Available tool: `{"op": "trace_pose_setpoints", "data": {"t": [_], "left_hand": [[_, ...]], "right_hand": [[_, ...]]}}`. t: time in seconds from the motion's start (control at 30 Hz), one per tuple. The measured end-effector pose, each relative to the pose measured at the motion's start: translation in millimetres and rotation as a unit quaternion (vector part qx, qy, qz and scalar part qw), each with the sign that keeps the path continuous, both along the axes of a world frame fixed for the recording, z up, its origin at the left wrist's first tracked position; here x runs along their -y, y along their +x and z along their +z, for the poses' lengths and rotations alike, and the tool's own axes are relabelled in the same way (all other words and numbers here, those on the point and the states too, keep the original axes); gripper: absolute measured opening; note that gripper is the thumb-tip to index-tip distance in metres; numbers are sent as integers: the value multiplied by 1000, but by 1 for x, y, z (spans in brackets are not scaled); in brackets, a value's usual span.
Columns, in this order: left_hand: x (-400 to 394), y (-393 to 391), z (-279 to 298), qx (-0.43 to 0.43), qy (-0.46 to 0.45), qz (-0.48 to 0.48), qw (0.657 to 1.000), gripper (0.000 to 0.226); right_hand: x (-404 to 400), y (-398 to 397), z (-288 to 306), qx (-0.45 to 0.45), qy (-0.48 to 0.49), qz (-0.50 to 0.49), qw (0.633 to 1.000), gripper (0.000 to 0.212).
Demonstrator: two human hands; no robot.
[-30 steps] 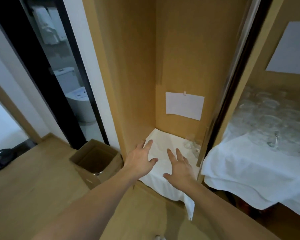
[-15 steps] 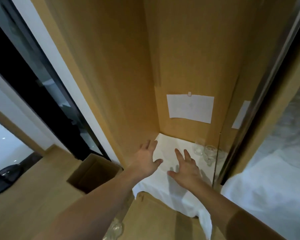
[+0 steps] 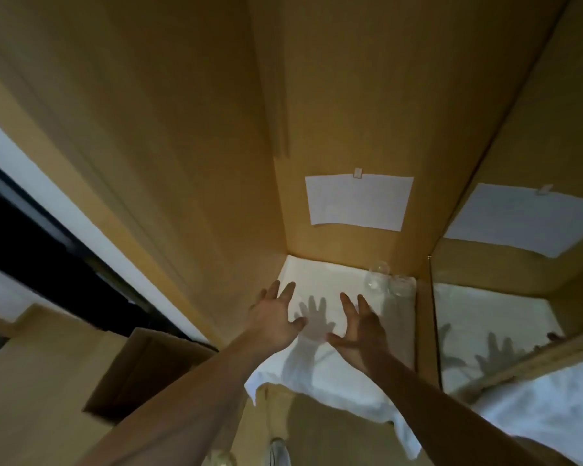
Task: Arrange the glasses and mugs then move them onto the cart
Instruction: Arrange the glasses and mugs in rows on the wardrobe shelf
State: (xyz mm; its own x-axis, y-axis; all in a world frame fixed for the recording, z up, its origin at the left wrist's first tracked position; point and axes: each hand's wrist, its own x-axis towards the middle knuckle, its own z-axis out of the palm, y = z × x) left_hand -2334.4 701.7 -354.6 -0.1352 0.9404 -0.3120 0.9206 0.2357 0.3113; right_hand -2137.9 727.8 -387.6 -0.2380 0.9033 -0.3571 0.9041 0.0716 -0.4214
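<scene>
In the head view, a narrow wooden niche is walled left, far and right, its shelf draped with a white cloth. The left hand and right hand are held spread, empty, above bare cloth. Clear glasses are clustered in the far right corner. A white paper sheet is taped to the far wall.

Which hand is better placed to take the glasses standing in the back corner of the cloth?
Probably the right hand. The glasses stand at the back right corner of the white cloth, just beyond its fingertips. The left hand, also open, is farther off and would have to cross over.
</scene>
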Motion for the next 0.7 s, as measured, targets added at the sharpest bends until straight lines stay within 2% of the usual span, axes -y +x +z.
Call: {"op": "trace_pose_setpoints", "data": {"t": [0.3, 0.57, 0.7], "left_hand": [[-51, -43, -30, 70, -7, -43, 997, 89], [-91, -27, -56, 115, -57, -57, 990, 88], [-121, -9, -63, 116, -38, -68, 990, 90]], "right_hand": [[-2, -22, -22, 31, -34, -126, 991, 94], [-20, -14, -34, 47, -64, -188, 979, 93], [-42, 0, -49, 23, -58, -229, 971, 93]]}}
